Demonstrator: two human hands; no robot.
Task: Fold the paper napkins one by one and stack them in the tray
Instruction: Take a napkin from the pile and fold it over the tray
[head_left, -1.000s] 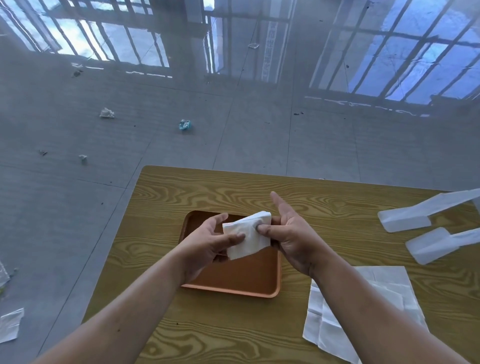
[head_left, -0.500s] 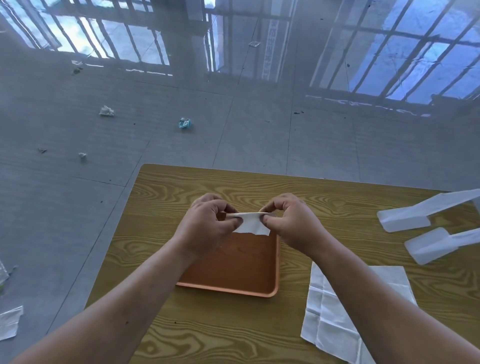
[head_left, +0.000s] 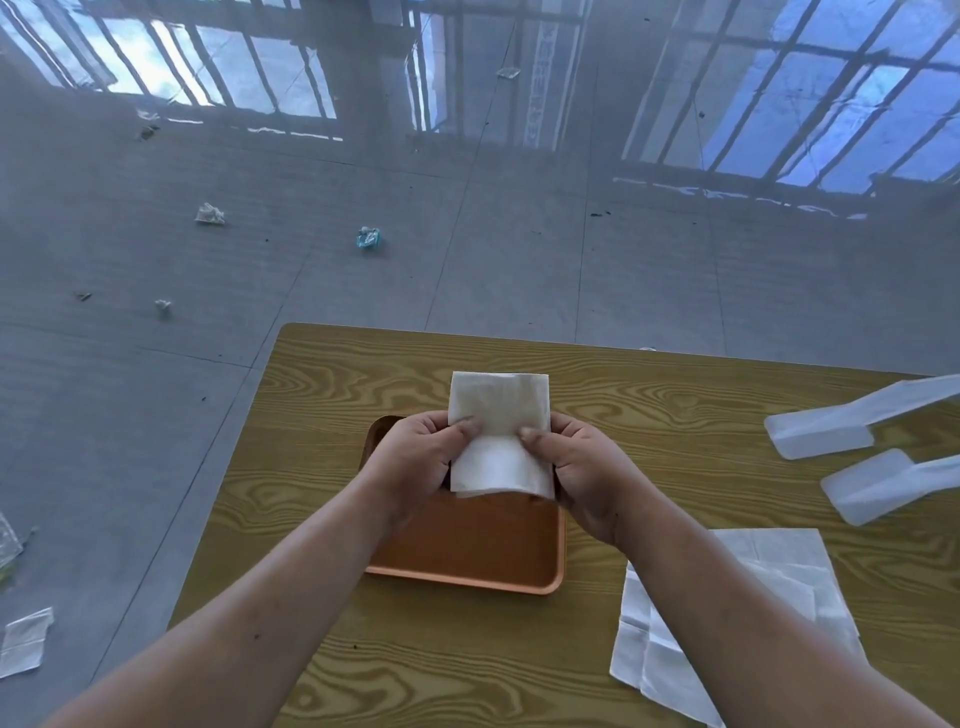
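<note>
pinching a half-folded white paper napkin (head_left: 497, 436) between left hand (head_left: 415, 462) and right hand (head_left: 587, 467), the person holds it above an orange rectangular plastic tray (head_left: 467, 566) apparently still empty, with loose white unfolded napkins (head_left: 769, 587) waiting beside the right forearm.

Both forearms reach forward; the left hand (head_left: 415, 457) and right hand (head_left: 587, 467) pinch a white folded paper napkin (head_left: 498, 431) with thumbs on top.

Table layout with tray and napkins

A tray (head_left: 467, 579) sits on the table (head_left: 363, 670) toward its left edge. Both hands hold a napkin (head_left: 498, 441) above the tray's far end. A napkin pile (head_left: 779, 582) lies toward the table's near right. Two plastic pieces (head_left: 852, 421) lie at the right edge
</note>
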